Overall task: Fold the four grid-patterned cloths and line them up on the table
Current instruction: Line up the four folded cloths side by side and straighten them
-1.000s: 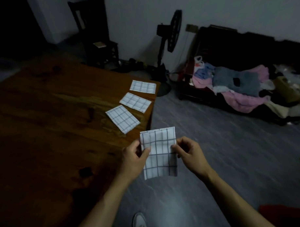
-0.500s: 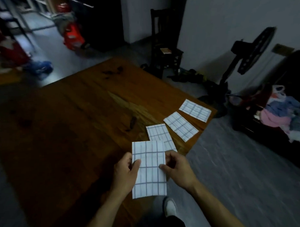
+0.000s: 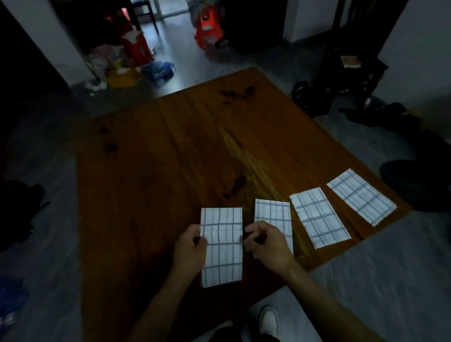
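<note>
Nearest the person, the fourth folded cloth [image 3: 222, 247] lies or hangs just over the counter [image 3: 155, 173]; contact cannot be told. Its long axis runs away from the body. The left hand [image 3: 190, 245] pinches its left edge, and the right hand [image 3: 266, 243] curls at its right edge, its grip shadowed. That hand hides the near end of the neighbouring cloth [image 3: 273, 212]. Further right lie two more cloths [image 3: 319, 217] [image 3: 360, 195], fanning out of parallel along the counter's edge.

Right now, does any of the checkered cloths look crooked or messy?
Slightly. The two right cloths lie tilted, fanning away from the straighter third. The fourth cloth isn't settled; both hands pinch its edges.
</note>
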A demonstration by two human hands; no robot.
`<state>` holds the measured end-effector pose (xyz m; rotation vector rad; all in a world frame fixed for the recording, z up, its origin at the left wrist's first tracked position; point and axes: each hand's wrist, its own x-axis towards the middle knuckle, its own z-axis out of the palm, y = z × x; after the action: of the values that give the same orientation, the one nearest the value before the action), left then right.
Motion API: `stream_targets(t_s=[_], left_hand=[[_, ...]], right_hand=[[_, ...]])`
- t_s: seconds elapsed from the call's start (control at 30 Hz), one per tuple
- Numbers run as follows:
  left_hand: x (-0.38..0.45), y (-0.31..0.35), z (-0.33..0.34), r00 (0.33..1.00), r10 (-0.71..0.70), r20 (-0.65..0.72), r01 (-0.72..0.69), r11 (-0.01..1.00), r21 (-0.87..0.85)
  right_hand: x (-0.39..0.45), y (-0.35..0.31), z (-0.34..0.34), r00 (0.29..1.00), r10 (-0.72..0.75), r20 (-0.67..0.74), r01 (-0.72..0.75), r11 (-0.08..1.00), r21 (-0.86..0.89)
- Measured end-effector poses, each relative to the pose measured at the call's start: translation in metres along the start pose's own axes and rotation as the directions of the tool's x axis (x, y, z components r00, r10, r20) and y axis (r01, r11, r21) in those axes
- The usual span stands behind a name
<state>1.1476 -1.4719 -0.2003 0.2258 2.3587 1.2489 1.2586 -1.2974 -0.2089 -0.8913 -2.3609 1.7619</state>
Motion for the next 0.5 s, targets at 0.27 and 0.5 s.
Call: stream_targets(t_s=[0.27, 0.5], left_hand=[[0.027, -0.010, 0.013, 0.995, -0.093, -0.024, 0.090, 0.993, -0.081], [0.045, -0.030, 0.018, 0.989, -0.142, -0.035, 0.144, 0.988, 0.063]], right_hand=[[0.018, -0.005, 0.008, 0.999, -0.014, 0.041, 0.020, 0.987, -0.158], [0.026, 0.015, -0.012, 0.999, 0.037, 0.009, -0.031, 0.932, -0.362]])
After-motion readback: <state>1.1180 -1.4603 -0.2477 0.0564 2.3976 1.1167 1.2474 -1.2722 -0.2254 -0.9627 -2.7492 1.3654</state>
